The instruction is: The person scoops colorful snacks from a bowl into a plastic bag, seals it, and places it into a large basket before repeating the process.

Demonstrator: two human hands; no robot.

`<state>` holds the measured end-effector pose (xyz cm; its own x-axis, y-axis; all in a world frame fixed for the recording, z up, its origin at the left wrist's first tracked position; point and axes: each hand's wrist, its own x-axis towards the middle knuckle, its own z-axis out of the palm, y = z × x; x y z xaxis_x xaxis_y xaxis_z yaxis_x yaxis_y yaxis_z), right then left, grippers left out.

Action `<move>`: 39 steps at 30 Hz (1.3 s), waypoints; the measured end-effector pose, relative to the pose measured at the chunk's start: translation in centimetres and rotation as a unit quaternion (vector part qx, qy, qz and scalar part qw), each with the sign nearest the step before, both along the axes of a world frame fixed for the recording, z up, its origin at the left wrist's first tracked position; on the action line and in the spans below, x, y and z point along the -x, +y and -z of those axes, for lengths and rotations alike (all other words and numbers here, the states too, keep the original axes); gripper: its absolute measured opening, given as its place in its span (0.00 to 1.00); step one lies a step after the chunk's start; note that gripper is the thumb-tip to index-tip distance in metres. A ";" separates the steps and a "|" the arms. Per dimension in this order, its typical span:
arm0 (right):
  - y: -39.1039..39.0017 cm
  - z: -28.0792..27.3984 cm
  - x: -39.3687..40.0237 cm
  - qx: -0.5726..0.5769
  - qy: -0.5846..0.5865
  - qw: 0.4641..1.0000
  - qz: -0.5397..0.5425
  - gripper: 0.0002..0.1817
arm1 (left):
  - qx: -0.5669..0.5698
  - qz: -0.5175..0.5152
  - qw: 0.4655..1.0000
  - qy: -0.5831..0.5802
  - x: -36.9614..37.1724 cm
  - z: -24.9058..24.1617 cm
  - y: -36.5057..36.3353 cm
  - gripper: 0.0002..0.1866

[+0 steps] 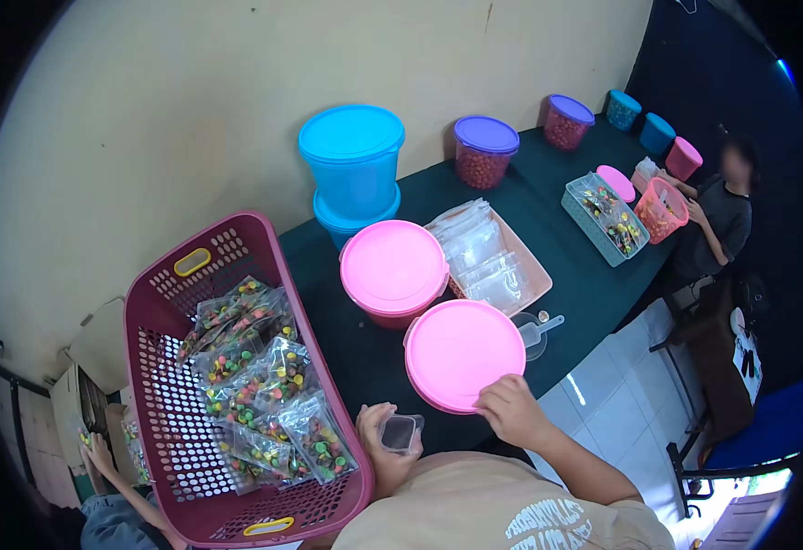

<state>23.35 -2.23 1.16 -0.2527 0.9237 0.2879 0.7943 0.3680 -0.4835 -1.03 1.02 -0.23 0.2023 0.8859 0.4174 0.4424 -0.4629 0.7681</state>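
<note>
My left hand [380,451] is closed around a small clear plastic container [402,433] near the front edge of the table. At the near rim of a round pink lid [465,353], the fingers of my right hand [516,412] are bent over the edge and grip it. This lid sits on a pink tub, whose contents are hidden. Just behind it stands a second lidded pink tub [394,268]. A clear scoop [540,328] lies in a round clear dish to the right.
A maroon basket [328,380] holds several bags of colourful candy [259,380] at left. A tray [539,275] contains clear plastic bags [484,252]. Stacked blue tubs [351,160] and purple-lidded tubs [486,151] line the wall. Co-workers [722,215] are at the far right and lower left.
</note>
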 end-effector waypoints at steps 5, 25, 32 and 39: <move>0.3 -4.3 0.0 -0.014 0.037 0.997 0.064 0.08 | 0.004 0.008 1.000 -0.010 0.1 0.6 -0.4 0.36; 16.6 2.3 -0.1 -0.130 0.003 0.988 0.081 0.10 | 0.110 -0.003 0.993 -0.031 0.3 1.9 0.3 0.32; 7.4 6.5 -14.5 -0.042 -0.024 0.909 0.413 0.26 | 0.166 -0.038 0.985 -0.003 -2.4 2.2 0.0 0.29; 5.2 14.6 -22.4 0.353 0.476 0.697 0.404 0.20 | 0.316 -0.106 0.923 -0.192 -5.0 6.6 -0.1 0.27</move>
<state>45.72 2.93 -13.45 0.4274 0.6491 -0.6293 -0.2004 -0.6107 -0.7661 3.97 0.90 -6.84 -0.0588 0.9799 -0.1908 0.1096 0.1963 0.9744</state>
